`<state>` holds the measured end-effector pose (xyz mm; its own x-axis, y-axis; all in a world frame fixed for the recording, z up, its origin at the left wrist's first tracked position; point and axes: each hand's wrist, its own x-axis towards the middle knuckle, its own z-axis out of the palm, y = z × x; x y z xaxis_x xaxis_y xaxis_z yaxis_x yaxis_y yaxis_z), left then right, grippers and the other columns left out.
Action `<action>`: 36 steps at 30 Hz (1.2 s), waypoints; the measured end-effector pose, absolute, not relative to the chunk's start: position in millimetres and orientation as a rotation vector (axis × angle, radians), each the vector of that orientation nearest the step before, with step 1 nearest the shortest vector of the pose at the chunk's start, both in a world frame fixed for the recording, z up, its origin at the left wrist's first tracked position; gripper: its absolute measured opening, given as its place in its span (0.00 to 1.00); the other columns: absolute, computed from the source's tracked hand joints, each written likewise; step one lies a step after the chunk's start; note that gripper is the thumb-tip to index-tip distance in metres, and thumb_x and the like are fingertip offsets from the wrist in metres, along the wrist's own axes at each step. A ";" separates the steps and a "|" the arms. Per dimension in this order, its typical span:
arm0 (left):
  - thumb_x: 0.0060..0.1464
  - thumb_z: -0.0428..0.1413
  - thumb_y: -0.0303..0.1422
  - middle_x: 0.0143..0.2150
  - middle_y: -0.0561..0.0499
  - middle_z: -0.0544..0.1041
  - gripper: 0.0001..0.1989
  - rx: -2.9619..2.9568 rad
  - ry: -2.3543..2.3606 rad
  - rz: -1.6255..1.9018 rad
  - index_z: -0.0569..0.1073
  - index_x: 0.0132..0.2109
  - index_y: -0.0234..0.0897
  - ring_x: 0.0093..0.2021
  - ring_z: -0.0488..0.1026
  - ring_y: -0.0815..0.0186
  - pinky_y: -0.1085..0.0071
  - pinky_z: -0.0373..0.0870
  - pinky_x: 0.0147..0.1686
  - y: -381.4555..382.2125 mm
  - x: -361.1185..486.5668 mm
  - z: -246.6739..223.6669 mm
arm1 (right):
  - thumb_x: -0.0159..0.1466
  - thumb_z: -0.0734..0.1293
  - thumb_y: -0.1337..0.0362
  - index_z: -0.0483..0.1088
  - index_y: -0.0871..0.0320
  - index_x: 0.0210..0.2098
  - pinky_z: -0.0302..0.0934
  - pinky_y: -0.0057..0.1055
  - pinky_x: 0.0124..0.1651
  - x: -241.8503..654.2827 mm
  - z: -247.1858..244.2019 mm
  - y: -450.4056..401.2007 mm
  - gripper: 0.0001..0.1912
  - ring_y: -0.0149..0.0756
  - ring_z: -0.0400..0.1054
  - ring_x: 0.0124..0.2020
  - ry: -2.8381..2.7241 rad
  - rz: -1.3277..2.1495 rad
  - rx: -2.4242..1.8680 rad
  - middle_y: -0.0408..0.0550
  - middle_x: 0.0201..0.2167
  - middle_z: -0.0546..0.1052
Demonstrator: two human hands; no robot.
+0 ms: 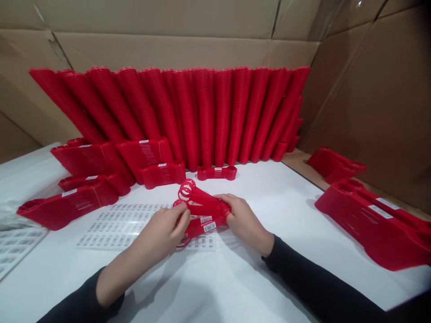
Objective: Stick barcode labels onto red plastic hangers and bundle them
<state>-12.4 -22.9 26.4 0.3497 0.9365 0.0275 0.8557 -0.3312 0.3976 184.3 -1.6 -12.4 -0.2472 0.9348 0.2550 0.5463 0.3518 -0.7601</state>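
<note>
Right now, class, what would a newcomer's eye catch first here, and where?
The tall row of red stacks stands out first, across the back before the cardboard wall. Nearer, at the centre, red strips fan out: the right hand grips their gathered end, the left hand is at the spread end.

workshop-like place: cardboard walls (161, 51), white worktop (272, 193), label sheets (107, 229), stacked red parts (204, 116)
</note>
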 end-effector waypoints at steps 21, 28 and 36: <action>0.56 0.46 0.35 0.45 0.50 0.69 0.10 2.389 1.472 0.831 0.66 0.45 0.41 0.34 0.69 0.68 0.71 0.67 0.34 -3.1 -31.4 20.3 | 0.47 0.53 0.80 0.71 0.57 0.44 0.60 0.28 0.38 181.2 -11.1 -3.2 0.30 0.35 0.66 0.37 -1.903 0.902 -1.129 0.47 0.37 0.73; 0.53 0.44 0.32 0.27 0.53 0.67 0.08 2.487 1.759 0.527 0.67 0.35 0.38 0.26 0.65 0.65 0.70 0.60 0.27 9.8 -44.4 12.8 | 0.47 0.53 0.81 0.71 0.57 0.43 0.59 0.26 0.38 180.5 -8.6 -7.2 0.30 0.34 0.65 0.36 -1.885 0.865 -1.229 0.47 0.35 0.72; 0.54 0.44 0.34 0.40 0.46 0.68 0.13 2.450 1.613 0.350 0.70 0.41 0.37 0.34 0.69 0.62 0.67 0.64 0.33 23.5 -49.0 -17.2 | 0.47 0.53 0.80 0.72 0.57 0.41 0.58 0.27 0.38 177.2 -12.0 -7.8 0.28 0.35 0.65 0.36 -1.945 0.849 -1.256 0.48 0.34 0.72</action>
<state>-49.0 23.5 -17.2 0.3810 0.9199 0.0930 0.8757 -0.3913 0.2828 177.2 -7.8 -12.0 -0.3184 0.9305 0.1809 0.4998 0.3270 -0.8020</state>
